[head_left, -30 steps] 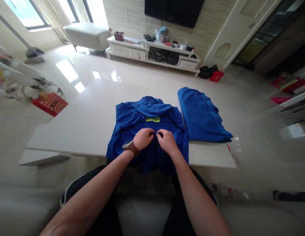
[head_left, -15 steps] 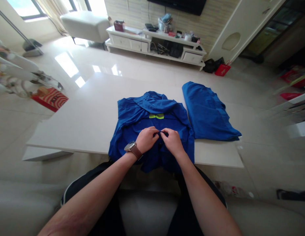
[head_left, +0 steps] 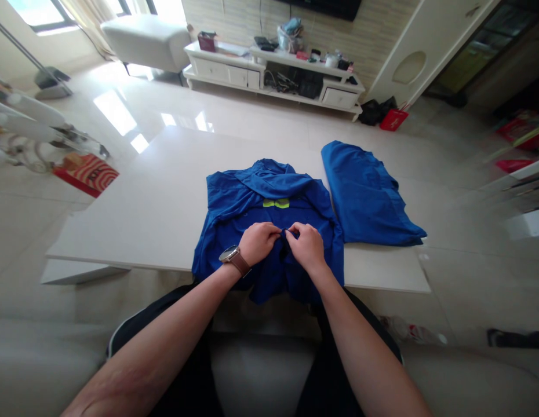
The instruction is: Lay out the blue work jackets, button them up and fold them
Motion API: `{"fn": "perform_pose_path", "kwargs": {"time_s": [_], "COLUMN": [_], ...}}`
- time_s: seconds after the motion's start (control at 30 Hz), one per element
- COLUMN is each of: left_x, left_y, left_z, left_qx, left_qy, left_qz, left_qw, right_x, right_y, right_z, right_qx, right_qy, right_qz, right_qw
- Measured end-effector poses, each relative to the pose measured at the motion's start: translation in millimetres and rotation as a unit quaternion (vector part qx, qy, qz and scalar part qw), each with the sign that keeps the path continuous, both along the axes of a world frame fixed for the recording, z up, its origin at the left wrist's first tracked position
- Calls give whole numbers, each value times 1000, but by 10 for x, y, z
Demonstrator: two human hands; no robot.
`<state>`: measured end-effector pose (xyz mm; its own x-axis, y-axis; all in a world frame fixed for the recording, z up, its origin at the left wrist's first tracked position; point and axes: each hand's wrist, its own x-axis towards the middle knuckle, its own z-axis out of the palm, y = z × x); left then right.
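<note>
A blue garment (head_left: 226,214) with a yellow-green strip lies on the white table in front of me, its lower edge hanging over the near side. My left hand (head_left: 258,243), with a watch (head_left: 229,253) on the wrist, pinches the cloth at the garment's middle. Close beside it, my right hand (head_left: 305,246) pinches the same part of the cloth, and the fingertips of both hands nearly touch. What lies between the fingertips is too small to make out. Folded blue cloth (head_left: 367,194) rests to the right of the garment.
The white table (head_left: 134,202) extends to the left. Beyond it stand a low white cabinet (head_left: 221,69) with items on top and a light bench (head_left: 145,43). A red patterned box (head_left: 89,174) is at the left, a red bag (head_left: 394,119) at the far right.
Both hands keep their pinch on the garment and have shifted only very slightly. The view has tilted a little.
</note>
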<state>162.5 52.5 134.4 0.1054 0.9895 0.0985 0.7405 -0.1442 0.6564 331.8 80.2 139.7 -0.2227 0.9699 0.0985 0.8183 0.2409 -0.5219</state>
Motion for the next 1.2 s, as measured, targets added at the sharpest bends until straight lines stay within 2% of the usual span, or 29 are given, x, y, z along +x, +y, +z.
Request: {"fn": "perform_pose_path", "kwargs": {"time_s": [0.13,0.43,0.67,0.87,1.2], "left_x": [15,51,49,44,69], "left_y": [11,19,37,48,92], "left_z": [-37,-3,-45,0,18], "left_qx": [-27,-18,-9,-18,-21], "left_qy": [-58,-146,-102,-87,-73], "left_qz": [70,16,7,5,2], "left_qw": [995,989,995,996,997], "right_x": [-26,-56,-82,-76,-57], "right_y": [30,26,16,24,16], "right_z": [-70,-96,-88,-70,-58], "right_qx": [-28,-28,-42,-59,-37], "right_qy": [74,76,72,74,34], "right_qz": [37,38,26,21,21], "right_qw": [996,996,996,995,999]}}
